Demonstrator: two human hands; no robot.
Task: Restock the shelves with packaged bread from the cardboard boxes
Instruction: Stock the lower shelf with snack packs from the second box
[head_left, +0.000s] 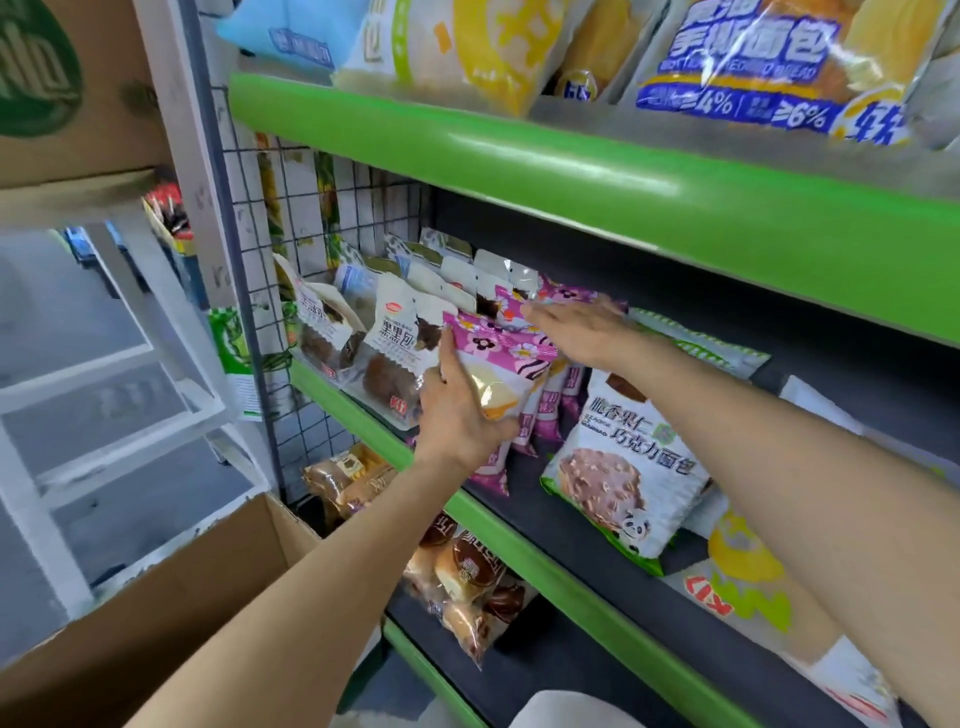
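A row of pink flowered bread packets (498, 348) stands upright on the middle shelf (582, 582), which has a green front edge. My left hand (457, 410) grips the front pink packet from its left side, thumb across the clear window that shows a pale sandwich. With straight fingers, my right hand (576, 327) lies flat on the tops of the pink packets behind it. An open cardboard box (171, 597) sits at the lower left below my left forearm; its inside is out of view.
Left of the pink row stand white packets of dark chocolate bread (384, 353) against a wire grid panel (244, 249). A white-and-green chocolate bread bag (623, 467) lies to the right. The upper shelf (571, 182) holds large bags. Bun packets (462, 577) fill the lower shelf.
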